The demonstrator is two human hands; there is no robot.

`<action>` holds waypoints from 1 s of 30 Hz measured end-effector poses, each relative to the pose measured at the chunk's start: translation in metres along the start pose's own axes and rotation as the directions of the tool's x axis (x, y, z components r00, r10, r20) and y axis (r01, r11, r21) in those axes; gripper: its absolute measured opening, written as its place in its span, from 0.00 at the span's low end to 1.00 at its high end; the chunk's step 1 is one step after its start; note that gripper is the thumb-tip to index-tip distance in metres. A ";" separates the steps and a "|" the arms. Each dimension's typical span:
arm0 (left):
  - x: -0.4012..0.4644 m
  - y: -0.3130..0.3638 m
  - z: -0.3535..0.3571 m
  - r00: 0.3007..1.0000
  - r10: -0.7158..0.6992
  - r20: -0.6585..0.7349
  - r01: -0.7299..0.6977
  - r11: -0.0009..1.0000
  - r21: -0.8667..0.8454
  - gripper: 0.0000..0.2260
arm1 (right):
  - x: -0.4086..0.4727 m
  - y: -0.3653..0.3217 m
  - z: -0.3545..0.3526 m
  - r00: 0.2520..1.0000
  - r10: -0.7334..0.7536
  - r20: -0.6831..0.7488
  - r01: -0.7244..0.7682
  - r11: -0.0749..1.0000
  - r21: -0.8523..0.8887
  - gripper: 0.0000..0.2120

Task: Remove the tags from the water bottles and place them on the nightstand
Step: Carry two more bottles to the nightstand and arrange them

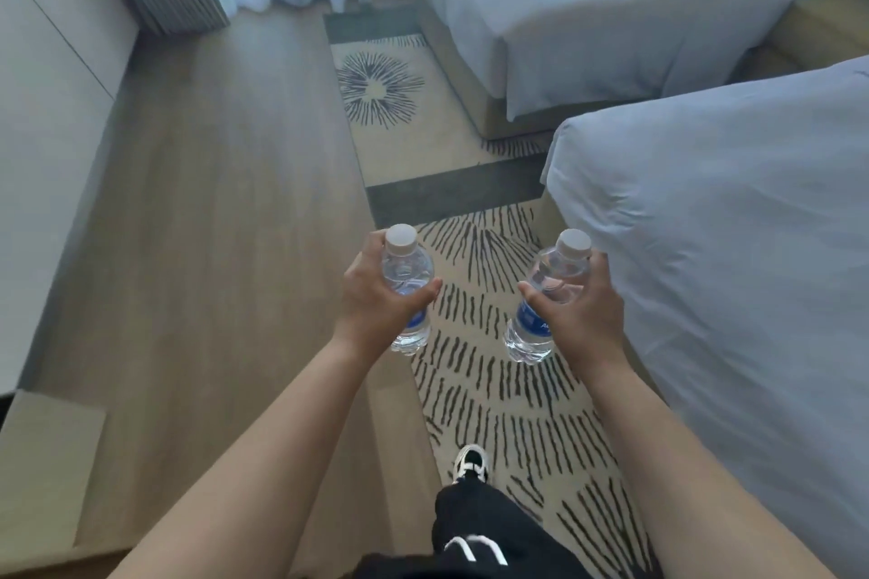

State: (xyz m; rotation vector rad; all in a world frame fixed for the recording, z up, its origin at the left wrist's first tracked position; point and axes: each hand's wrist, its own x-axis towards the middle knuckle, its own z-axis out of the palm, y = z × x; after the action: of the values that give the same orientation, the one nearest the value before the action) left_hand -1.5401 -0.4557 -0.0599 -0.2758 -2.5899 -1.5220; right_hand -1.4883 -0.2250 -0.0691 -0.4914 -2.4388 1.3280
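Bottles in both hands, a person stands on the patterned rug [475, 371] between a wooden floor and two white beds [733, 221]. The left hand [376, 296] wraps one capped water bottle [408, 282]; the right hand [580, 310] grips the other bottle [541, 310]. No tags are visible on either neck, and no nightstand is in sight, so placing both apparently remains.
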 end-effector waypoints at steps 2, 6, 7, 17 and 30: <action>0.049 0.008 0.023 1.000 -0.014 -0.022 0.014 1.000 -0.002 0.25 | 0.055 0.002 -0.002 1.000 -0.004 0.009 0.004 1.000 0.000 0.32; 0.135 0.021 0.059 0.999 -0.013 -0.035 0.013 1.000 -0.007 0.25 | 0.149 0.004 0.001 0.999 -0.036 0.000 0.036 0.999 -0.012 0.32; 0.156 0.023 0.067 0.999 -0.007 -0.032 0.007 1.000 -0.002 0.25 | 0.170 0.005 0.002 0.999 -0.040 -0.008 0.040 0.999 -0.018 0.32; 0.385 -0.007 0.146 0.998 0.053 0.018 -0.053 0.999 -0.010 0.25 | 0.394 0.026 0.042 0.997 -0.010 -0.080 0.008 1.000 -0.024 0.30; 0.735 -0.009 0.246 0.971 0.111 0.211 -0.101 0.993 -0.055 0.24 | 0.712 0.025 0.076 0.961 0.119 -0.248 -0.125 0.992 -0.009 0.31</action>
State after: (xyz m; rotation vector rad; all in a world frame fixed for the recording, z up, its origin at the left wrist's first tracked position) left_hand -2.2631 -0.1762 -0.0405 -0.6049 -2.6520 -1.5930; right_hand -2.1507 0.0463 -0.0490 -0.7758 -2.2527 1.2029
